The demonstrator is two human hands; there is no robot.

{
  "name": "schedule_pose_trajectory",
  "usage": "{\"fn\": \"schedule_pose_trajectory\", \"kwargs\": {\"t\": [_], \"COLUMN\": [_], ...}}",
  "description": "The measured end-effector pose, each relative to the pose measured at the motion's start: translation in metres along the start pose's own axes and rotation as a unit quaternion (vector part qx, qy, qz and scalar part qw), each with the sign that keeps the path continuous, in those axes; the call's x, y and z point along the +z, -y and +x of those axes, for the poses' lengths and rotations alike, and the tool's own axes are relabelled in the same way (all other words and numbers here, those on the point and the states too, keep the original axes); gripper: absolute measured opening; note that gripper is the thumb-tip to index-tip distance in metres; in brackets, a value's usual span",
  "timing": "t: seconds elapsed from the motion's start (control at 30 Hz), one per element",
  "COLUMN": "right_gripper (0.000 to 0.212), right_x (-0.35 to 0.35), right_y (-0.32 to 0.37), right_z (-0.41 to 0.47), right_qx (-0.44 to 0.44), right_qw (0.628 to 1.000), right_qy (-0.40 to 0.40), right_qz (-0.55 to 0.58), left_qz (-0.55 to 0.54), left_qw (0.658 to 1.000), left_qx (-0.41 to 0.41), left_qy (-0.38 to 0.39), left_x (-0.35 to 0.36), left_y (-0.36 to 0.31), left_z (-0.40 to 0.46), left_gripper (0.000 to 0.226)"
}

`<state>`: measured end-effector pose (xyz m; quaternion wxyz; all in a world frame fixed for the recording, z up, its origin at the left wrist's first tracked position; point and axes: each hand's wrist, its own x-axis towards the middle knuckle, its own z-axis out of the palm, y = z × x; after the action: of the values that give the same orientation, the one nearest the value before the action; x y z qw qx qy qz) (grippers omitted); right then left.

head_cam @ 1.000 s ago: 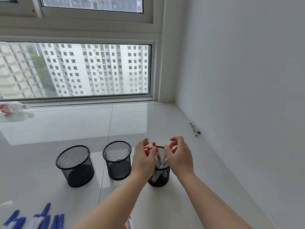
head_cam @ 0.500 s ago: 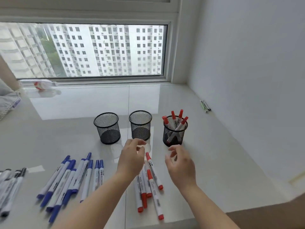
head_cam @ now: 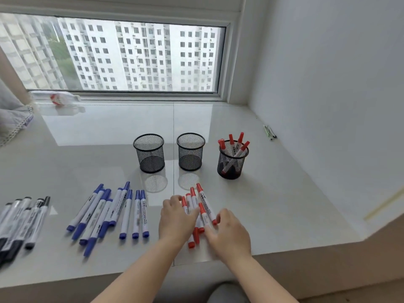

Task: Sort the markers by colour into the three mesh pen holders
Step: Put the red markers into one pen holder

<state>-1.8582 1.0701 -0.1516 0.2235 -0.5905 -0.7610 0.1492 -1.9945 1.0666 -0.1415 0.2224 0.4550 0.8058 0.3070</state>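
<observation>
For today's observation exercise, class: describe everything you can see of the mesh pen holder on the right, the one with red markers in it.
The right pen holder is a round cup of black wire mesh with a solid rim, standing upright on the glossy white surface, apart from the two empty holders. Four red-capped markers with white barrels lean in it, caps up and crossing; red ends show through the mesh near its base. Neither hand touches it.

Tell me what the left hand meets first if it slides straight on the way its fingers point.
The left hand already lies against the loose red-capped markers. Beyond them, probably the empty middle black mesh holder, though depth is uncertain.
</observation>
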Motion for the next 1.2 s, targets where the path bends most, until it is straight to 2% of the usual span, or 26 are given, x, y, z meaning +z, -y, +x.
{"fn": "schedule_pose_trajectory", "kwargs": {"t": [0.2, 0.33, 0.5, 1.1, 1.2], "right_gripper": [0.027, 0.031, 0.051, 0.029, 0.035], "right_x": [-0.002, -0.003, 0.002, 0.015, 0.012], "right_y": [-0.003, 0.0, -0.003, 0.007, 0.008], "right_z": [0.003, 0.013, 0.039, 0.065, 0.061], "right_qx": [-0.032, -0.066, -0.045, 0.017, 0.026], "right_qw": [0.999, 0.995, 0.989, 0.986, 0.985], "right_qy": [-0.016, -0.036, 0.055, 0.085, 0.089], "right_qz": [-0.039, -0.058, -0.132, -0.144, -0.143], "left_qz": [0.106, 0.116, 0.151, 0.199, 0.19], "left_qw": [0.994, 0.993, 0.987, 0.977, 0.98], "left_qx": [-0.004, -0.01, -0.011, -0.052, -0.04], "left_qy": [-0.014, -0.037, -0.046, 0.049, 0.046], "left_x": [0.01, 0.012, 0.006, -0.001, -0.002], "left_y": [-0.005, -0.006, 0.001, -0.007, -0.007], "left_z": [0.0, 0.005, 0.012, 0.029, 0.03], "left_gripper": [0.07, 0.069, 0.077, 0.045, 0.037]}}
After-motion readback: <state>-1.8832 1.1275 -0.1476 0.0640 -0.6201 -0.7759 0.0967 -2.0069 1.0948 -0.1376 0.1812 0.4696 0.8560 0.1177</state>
